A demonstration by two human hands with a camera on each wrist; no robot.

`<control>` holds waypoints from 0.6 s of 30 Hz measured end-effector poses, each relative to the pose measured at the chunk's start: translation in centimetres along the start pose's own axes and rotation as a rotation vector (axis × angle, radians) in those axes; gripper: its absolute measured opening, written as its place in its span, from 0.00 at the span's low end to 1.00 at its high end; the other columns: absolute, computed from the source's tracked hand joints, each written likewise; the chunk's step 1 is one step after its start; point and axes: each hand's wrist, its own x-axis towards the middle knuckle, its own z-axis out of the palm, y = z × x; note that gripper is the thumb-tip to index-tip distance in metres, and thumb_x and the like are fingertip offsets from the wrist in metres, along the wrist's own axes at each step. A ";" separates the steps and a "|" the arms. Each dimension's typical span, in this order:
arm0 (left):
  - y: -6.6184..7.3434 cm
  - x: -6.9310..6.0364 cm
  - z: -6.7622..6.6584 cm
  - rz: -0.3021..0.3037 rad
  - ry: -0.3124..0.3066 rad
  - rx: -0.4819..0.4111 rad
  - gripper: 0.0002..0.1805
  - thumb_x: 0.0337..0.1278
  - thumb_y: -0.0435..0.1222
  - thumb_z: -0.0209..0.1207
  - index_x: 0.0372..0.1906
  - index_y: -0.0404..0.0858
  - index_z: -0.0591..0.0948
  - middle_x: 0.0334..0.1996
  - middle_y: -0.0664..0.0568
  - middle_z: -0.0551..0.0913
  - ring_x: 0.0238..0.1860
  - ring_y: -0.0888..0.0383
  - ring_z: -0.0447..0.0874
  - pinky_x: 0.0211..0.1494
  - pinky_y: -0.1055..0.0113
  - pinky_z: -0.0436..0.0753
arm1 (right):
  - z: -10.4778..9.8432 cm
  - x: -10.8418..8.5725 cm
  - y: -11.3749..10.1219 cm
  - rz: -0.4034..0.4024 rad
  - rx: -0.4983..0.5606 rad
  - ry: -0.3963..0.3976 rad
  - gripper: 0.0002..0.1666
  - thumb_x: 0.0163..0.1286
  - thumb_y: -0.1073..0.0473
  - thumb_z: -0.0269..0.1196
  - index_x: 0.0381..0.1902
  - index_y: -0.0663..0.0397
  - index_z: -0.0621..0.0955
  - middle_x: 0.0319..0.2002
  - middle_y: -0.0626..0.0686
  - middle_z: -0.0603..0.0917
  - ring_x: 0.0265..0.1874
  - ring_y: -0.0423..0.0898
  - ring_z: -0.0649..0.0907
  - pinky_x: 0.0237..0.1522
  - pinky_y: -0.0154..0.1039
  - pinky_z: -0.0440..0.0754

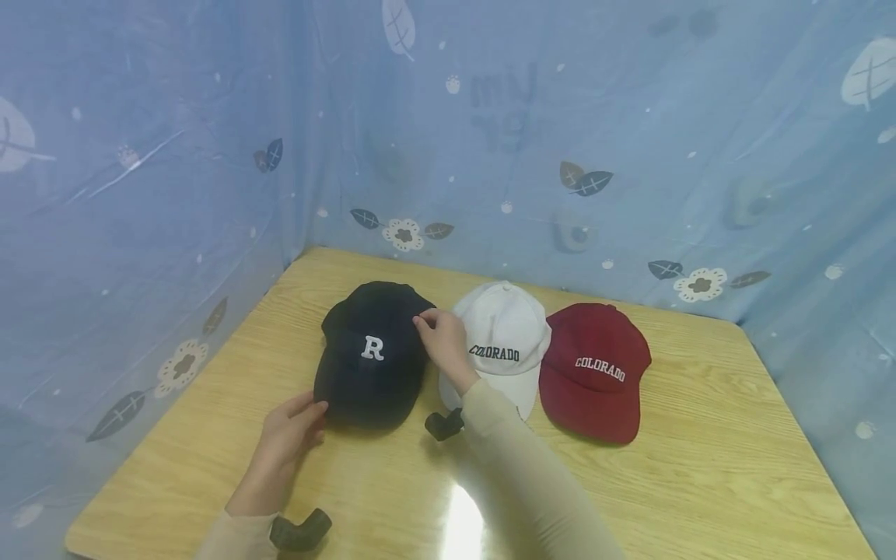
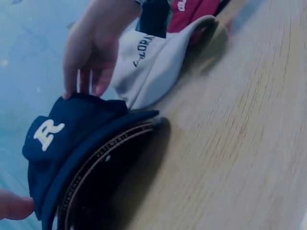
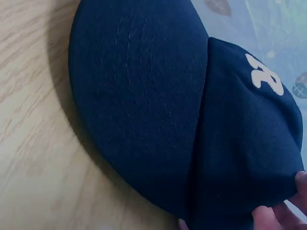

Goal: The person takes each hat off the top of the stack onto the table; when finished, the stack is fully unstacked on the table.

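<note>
A dark baseball cap with a white letter R lies at the left of the table, its brim toward me. My left hand pinches the brim's left edge, thumb on top; its other fingertips are partly hidden. At the crown's right side my right hand pinches the fabric between thumb and fingers. In the right wrist view, that hand's fingertips show at the lower right of the dark crown. Right beside it lies a white cap lettered COLORADO, partly behind my right hand and forearm.
A dark red cap, also lettered COLORADO, touches the white cap's right side. All three stand in a row on a light wooden table. Blue patterned curtains hang behind and along both sides. A black strap piece sits at each wrist.
</note>
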 end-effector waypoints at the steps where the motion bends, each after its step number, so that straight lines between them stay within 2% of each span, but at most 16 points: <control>1: 0.1 -0.1 0.0 -0.001 0.005 -0.005 0.30 0.64 0.36 0.50 0.66 0.26 0.57 0.60 0.37 0.66 0.38 0.64 0.75 0.39 0.75 0.80 | -0.1 0.0 -0.1 -0.006 0.003 0.006 0.12 0.65 0.55 0.60 0.36 0.58 0.84 0.36 0.52 0.85 0.38 0.47 0.82 0.42 0.42 0.78; 3: 0.6 -0.3 0.1 -0.012 0.015 -0.034 0.31 0.64 0.35 0.51 0.67 0.28 0.56 0.58 0.40 0.67 0.35 0.66 0.75 0.39 0.74 0.80 | -0.4 0.0 -0.5 -0.025 0.011 0.023 0.12 0.65 0.55 0.60 0.36 0.58 0.84 0.36 0.52 0.85 0.38 0.47 0.82 0.43 0.41 0.78; 6: 1.4 -0.7 0.1 -0.011 0.022 -0.104 0.31 0.64 0.34 0.51 0.68 0.29 0.56 0.46 0.51 0.75 0.31 0.67 0.76 0.37 0.73 0.80 | -1.1 0.3 -1.2 -0.053 0.022 0.043 0.12 0.65 0.55 0.60 0.36 0.58 0.84 0.36 0.53 0.85 0.37 0.48 0.82 0.42 0.41 0.79; 10: 2.6 -1.2 0.2 0.049 0.012 -0.177 0.30 0.64 0.31 0.50 0.67 0.27 0.55 0.32 0.62 0.78 0.30 0.68 0.77 0.37 0.74 0.80 | -2.6 0.7 -2.7 -0.054 0.033 0.046 0.13 0.65 0.55 0.60 0.39 0.58 0.84 0.38 0.53 0.85 0.39 0.47 0.82 0.42 0.40 0.79; 12: 3.4 -1.4 0.4 0.093 0.005 -0.187 0.30 0.64 0.30 0.49 0.67 0.25 0.55 0.32 0.62 0.79 0.32 0.68 0.78 0.38 0.76 0.80 | -3.7 0.9 -3.4 -0.054 0.046 0.043 0.14 0.66 0.54 0.59 0.41 0.58 0.83 0.40 0.53 0.85 0.39 0.47 0.82 0.41 0.39 0.79; 15: 4.7 -1.6 0.9 0.143 0.000 -0.191 0.30 0.64 0.31 0.50 0.67 0.26 0.56 0.31 0.63 0.80 0.31 0.68 0.79 0.38 0.75 0.80 | -5.8 1.2 -4.3 -0.080 0.078 0.044 0.15 0.67 0.53 0.58 0.42 0.58 0.83 0.36 0.54 0.85 0.31 0.47 0.83 0.33 0.37 0.81; 18: 6.3 -1.6 2.1 0.188 -0.022 -0.191 0.28 0.64 0.31 0.50 0.66 0.27 0.58 0.34 0.62 0.80 0.31 0.68 0.79 0.39 0.74 0.81 | -8.4 1.5 -4.8 -0.111 0.098 0.069 0.13 0.67 0.54 0.58 0.40 0.58 0.83 0.31 0.54 0.83 0.21 0.46 0.81 0.25 0.34 0.80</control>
